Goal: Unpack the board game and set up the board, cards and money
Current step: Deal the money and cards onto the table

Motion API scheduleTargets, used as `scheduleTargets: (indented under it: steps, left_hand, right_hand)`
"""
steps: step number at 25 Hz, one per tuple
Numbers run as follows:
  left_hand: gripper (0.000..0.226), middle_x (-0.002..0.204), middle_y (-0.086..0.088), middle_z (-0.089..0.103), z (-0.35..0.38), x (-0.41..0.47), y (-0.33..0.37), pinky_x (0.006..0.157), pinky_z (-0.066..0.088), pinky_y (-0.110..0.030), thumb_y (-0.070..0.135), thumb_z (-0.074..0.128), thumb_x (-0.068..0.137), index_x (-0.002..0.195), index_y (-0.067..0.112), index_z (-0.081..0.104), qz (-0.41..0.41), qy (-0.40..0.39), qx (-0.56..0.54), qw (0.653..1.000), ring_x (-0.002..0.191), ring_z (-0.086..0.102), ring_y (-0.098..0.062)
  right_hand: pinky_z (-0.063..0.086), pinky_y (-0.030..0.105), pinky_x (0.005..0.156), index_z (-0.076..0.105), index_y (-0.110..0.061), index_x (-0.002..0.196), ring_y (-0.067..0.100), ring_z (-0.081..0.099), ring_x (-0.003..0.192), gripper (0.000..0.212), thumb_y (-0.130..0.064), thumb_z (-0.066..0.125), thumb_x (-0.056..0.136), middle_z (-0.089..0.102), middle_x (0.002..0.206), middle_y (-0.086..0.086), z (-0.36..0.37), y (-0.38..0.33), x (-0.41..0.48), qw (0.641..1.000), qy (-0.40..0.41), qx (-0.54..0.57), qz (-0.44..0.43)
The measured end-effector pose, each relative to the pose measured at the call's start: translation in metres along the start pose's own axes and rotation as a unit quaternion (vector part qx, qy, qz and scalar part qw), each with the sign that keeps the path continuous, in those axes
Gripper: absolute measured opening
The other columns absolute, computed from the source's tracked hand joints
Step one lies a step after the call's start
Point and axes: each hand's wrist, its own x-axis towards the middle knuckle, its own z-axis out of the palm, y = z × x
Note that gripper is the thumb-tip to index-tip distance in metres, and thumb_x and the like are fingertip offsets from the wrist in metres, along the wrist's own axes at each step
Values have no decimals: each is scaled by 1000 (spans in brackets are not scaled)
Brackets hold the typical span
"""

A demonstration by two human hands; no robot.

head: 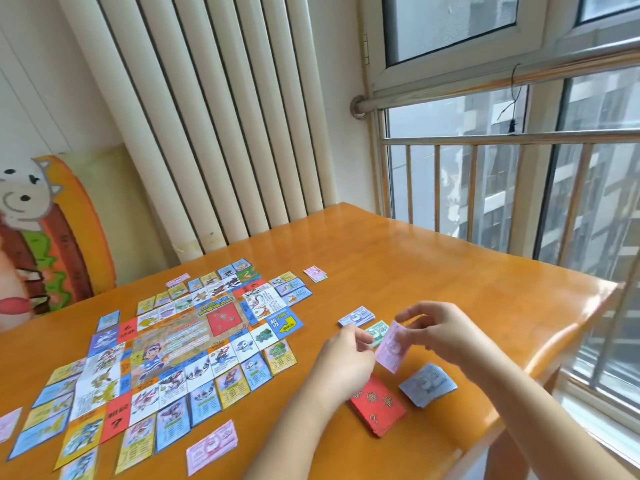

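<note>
Beneath my hands, the orange worktop (433,258) is carrying everything. Well to the left of my left hand (346,358), the board (180,337) is lying flat and unfolded, and picture cards (173,420) are lying edge to edge around its sides. Just below my hands, nearer my body, a red card stack (377,407) is resting on the worktop. A blue money stack (427,384) is sitting just beside it, under my right wrist. Down to the left of my left forearm, a pink money stack (212,448) is lying apart from the cards. Between my hands I am holding a pink wad of notes (391,348) tilted up off the worktop. My right hand (440,330) is pinching its top edge, and my left hand's curled fingers are gripping its left side. Just beyond my left fingertips, green notes (375,332) and lilac notes (356,316) are lying near each other. Well beyond both hands, a small pile of notes (316,273) is lying by the board's far corner.
</note>
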Motion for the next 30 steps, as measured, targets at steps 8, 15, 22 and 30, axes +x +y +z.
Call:
scheduleTargets:
  steps: [8,15,22,30]
  left_hand:
    - [18,111,8,59,7,7,-19,82,41,-15,21,51,93,107,28,61,45,58,99,992,98,53,-5]
    - [30,111,9,58,3,5,-19,74,39,-17,10,39,97,104,27,62,18,57,66,996,95,52,-6]
    - [24,104,7,63,-3,-23,-30,72,40,-13,9,47,94,96,28,62,55,134,17,989,95,57,-8]
    - [28,102,10,62,15,-65,-7,67,38,-4,5,46,91,93,26,64,144,173,23,974,90,53,3]
  right_hand:
    - [37,24,53,59,-23,71,12,59,70,14,-17,70,76,65,74,-6,17,23,4,977,122,-175,4]
    - [36,24,68,57,-25,89,12,50,83,13,-30,67,84,51,94,-5,14,22,-2,958,98,-259,-75]
    - [35,12,87,66,-32,107,2,52,104,18,-32,65,89,55,111,-16,-27,38,-30,897,-90,-348,-258]
    - [33,5,98,63,-37,119,-9,48,118,61,-77,48,76,53,126,-28,-37,69,-58,902,-113,-295,-293]
